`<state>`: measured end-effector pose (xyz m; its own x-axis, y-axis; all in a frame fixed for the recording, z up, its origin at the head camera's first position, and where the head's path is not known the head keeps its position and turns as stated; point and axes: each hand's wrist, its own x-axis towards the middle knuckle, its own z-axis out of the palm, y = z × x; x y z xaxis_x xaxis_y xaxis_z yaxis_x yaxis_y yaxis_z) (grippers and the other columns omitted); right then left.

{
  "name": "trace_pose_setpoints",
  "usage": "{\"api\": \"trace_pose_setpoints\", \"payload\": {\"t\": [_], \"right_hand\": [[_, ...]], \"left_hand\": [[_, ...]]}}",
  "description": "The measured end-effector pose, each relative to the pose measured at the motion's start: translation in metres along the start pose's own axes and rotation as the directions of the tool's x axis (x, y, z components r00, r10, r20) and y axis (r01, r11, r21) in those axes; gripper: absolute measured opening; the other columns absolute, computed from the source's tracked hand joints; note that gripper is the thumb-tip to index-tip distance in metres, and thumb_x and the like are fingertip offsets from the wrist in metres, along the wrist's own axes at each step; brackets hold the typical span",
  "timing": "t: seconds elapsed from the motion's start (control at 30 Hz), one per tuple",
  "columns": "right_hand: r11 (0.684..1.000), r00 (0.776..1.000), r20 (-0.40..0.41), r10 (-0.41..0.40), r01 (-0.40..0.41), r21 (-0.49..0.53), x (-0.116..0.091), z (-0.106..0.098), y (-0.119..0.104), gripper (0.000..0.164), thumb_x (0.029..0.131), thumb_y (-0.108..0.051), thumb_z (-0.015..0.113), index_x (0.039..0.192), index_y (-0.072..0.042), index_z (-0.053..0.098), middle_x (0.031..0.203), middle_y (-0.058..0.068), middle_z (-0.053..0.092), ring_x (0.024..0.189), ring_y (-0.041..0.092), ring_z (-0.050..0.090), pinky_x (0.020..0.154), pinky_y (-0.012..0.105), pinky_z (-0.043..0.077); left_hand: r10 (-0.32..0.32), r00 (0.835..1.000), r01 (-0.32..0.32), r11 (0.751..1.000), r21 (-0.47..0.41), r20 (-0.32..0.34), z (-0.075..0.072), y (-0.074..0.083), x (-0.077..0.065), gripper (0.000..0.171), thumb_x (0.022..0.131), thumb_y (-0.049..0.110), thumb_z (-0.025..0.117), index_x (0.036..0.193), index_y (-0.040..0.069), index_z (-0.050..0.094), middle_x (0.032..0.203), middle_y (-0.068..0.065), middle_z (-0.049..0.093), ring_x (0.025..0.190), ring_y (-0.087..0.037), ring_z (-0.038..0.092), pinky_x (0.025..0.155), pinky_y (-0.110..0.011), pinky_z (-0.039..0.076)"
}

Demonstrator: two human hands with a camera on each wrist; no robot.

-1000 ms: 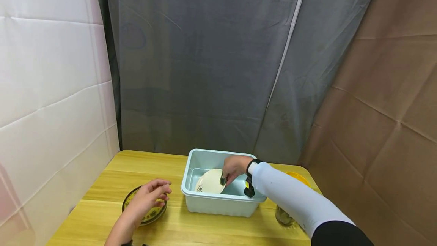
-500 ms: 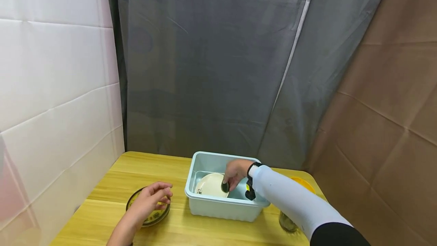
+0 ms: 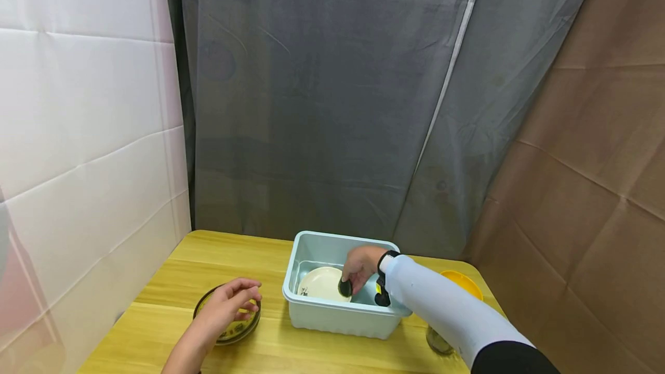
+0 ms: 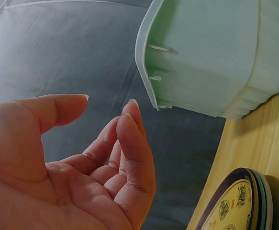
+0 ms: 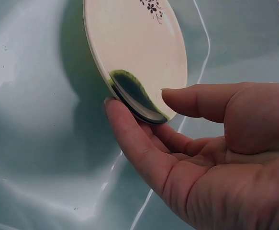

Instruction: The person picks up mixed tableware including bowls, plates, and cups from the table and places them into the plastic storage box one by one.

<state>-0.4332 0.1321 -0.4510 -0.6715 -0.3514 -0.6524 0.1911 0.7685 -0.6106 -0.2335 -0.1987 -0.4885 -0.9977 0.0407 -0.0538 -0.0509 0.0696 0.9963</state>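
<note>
I'm gripping a floral plate (image 3: 319,284) in a pale-blue tub (image 3: 337,317) with my right hand (image 3: 359,265); my relaxed left hand (image 3: 228,306) is partly hiding stacked plates (image 3: 240,332).

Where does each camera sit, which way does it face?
Head: worn on head, facing forward and down at table; both forearms, left grip, right grip show.
Left wrist: worn there, looks past left grip at tub, stacked plates.
Right wrist: worn there, looks over right grip at cream plate in tub.
Head, right wrist share that plate.
</note>
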Motion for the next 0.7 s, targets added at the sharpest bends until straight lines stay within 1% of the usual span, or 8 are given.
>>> {"api": "trace_pose_setpoints", "payload": {"t": [0.1, 0.3, 0.4, 0.57, 0.7], "right_hand": [[1.000, 1.000, 0.004, 0.007, -0.007, 0.009, 0.002, 0.000, 0.001, 0.021, 0.106, 0.003, 0.060, 0.113, 0.020, 0.070, 0.105, 0.029, 0.077, 0.106, 0.042, 0.078, 0.098, 0.047, 0.063], [1.000, 1.000, -0.015, 0.024, -0.024, 0.006, 0.005, 0.000, 0.006, 0.020, 0.104, 0.002, 0.060, 0.111, 0.019, 0.070, 0.105, 0.031, 0.076, 0.098, 0.040, 0.078, 0.100, 0.049, 0.062], [0.999, 0.999, -0.016, 0.041, -0.041, 0.011, 0.006, 0.000, 0.009, 0.021, 0.104, 0.001, 0.060, 0.110, 0.018, 0.070, 0.106, 0.033, 0.076, 0.099, 0.040, 0.078, 0.101, 0.050, 0.061], [0.998, 0.998, -0.005, 0.064, -0.064, 0.000, 0.007, 0.000, 0.012, 0.022, 0.103, -0.002, 0.063, 0.112, 0.017, 0.070, 0.106, 0.032, 0.075, 0.100, 0.040, 0.078, 0.099, 0.049, 0.063], [0.998, 0.998, 0.004, 0.064, -0.064, -0.022, 0.006, -0.001, 0.010, 0.026, 0.104, -0.005, 0.064, 0.116, 0.016, 0.070, 0.108, 0.032, 0.075, 0.101, 0.041, 0.078, 0.098, 0.049, 0.063]], "left_hand": [[-0.002, 1.000, 0.002, 1.000, -0.004, -0.005, 0.000, 0.001, -0.001, 0.039, 0.115, 0.026, 0.062, 0.139, -0.004, 0.064, 0.115, -0.010, 0.072, 0.102, -0.029, 0.071, 0.087, -0.042, 0.062], [0.005, 1.000, -0.005, 1.000, -0.004, 0.006, 0.001, 0.001, 0.000, 0.038, 0.115, 0.026, 0.062, 0.138, -0.004, 0.065, 0.115, -0.009, 0.072, 0.102, -0.029, 0.071, 0.087, -0.042, 0.062], [0.007, 1.000, -0.007, 1.000, 0.002, 0.009, 0.001, 0.000, 0.001, 0.039, 0.115, 0.026, 0.062, 0.138, -0.004, 0.064, 0.116, -0.010, 0.072, 0.101, -0.029, 0.071, 0.088, -0.043, 0.062], [0.003, 1.000, -0.003, 1.000, 0.002, -0.003, 0.002, 0.000, 0.000, 0.039, 0.115, 0.027, 0.062, 0.138, -0.004, 0.065, 0.118, -0.012, 0.072, 0.101, -0.029, 0.071, 0.089, -0.043, 0.062], [-0.001, 1.000, 0.001, 1.000, 0.006, -0.006, 0.003, 0.001, 0.000, 0.039, 0.114, 0.027, 0.063, 0.138, -0.003, 0.066, 0.117, -0.010, 0.072, 0.101, -0.028, 0.071, 0.089, -0.043, 0.062]]}}
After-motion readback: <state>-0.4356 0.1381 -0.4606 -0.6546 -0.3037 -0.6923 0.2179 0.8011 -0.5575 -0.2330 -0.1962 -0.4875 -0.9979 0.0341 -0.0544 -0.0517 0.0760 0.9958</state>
